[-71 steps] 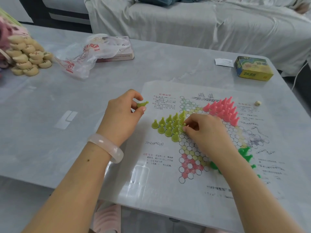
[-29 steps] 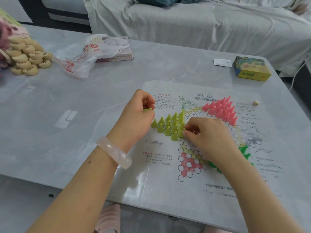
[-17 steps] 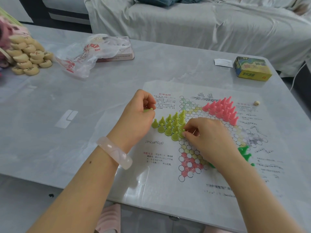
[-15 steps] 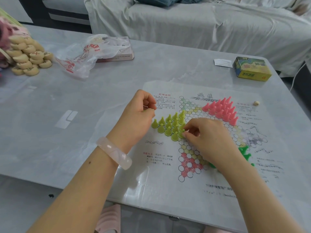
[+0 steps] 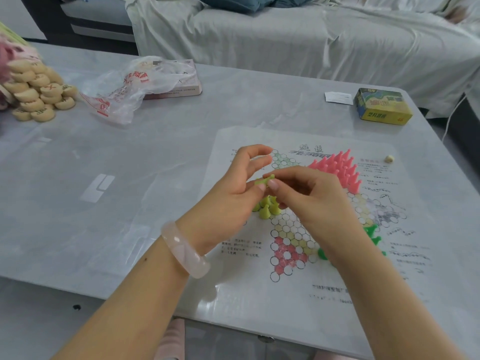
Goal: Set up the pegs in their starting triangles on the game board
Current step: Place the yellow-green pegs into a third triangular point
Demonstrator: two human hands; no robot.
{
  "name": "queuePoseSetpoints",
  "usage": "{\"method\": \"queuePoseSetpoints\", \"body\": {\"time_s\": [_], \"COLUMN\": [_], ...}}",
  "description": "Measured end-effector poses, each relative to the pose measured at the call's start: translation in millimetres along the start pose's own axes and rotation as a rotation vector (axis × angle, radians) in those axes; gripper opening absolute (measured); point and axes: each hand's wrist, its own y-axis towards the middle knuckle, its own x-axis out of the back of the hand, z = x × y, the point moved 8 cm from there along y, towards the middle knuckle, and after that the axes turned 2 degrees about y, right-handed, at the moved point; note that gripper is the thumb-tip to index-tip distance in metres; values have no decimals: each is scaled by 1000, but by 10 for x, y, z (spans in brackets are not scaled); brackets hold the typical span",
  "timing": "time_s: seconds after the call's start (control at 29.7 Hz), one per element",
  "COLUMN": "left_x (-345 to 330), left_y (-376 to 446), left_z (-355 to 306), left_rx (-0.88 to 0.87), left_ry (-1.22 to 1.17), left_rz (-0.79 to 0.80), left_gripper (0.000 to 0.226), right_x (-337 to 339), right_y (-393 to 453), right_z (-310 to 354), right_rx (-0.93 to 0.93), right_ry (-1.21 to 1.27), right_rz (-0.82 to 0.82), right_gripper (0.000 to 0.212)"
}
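Observation:
The paper game board (image 5: 291, 289) lies on the grey table. Both hands meet above its left triangle around one yellow-green peg (image 5: 262, 181). My left hand (image 5: 233, 198) holds the peg's lower end, and my right hand (image 5: 309, 196) pinches its top with thumb and forefinger. Under the hands stands the yellow-green peg group (image 5: 267, 207), mostly hidden. Pink pegs (image 5: 337, 167) fill the upper right triangle. Bright green pegs (image 5: 372, 236) show beside my right wrist, partly hidden.
A yellow-green card box (image 5: 383, 106) and a white paper slip (image 5: 338, 97) lie at the back right. A small die (image 5: 388, 159) sits on the board's right edge. A plastic bag on a book (image 5: 135, 84) and a pile of round chess pieces (image 5: 36, 92) are at the left.
My left hand has moved right with the peg, and my right hand has lifted off the standing group to meet it. Both now hold the same peg.

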Motion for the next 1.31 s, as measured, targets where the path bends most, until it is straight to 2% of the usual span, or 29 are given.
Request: {"method": "queuePoseSetpoints", "body": {"time_s": [0.1, 0.2, 0.37, 0.47, 0.64, 1.31], "left_x": [-38, -3, 349, 459, 407, 398], "left_y": [16, 29, 46, 32, 16, 43], "left_z": [17, -7, -49, -47, -43, -20], "left_rx": [3, -4, -17, -3, 10, 19], "left_ry": [-41, 11, 43, 12, 36, 66], "left_rz": [24, -5, -276, -357, -326, -312], "left_gripper": [46, 46, 43, 39, 39, 38], "right_x": [8, 72, 176, 138, 28, -23], "right_y": [4, 5, -32, -71, -83, -102], "right_z": [-4, 33, -26, -145, -253, -232], "right_rx": [15, 64, 43, -3, -34, -11], "right_ry": [29, -62, -416, -577, -715, -807], "right_rz": [-7, -29, 56, 128, 183, 177], "right_gripper": [14, 17, 10, 2, 4, 6]}}
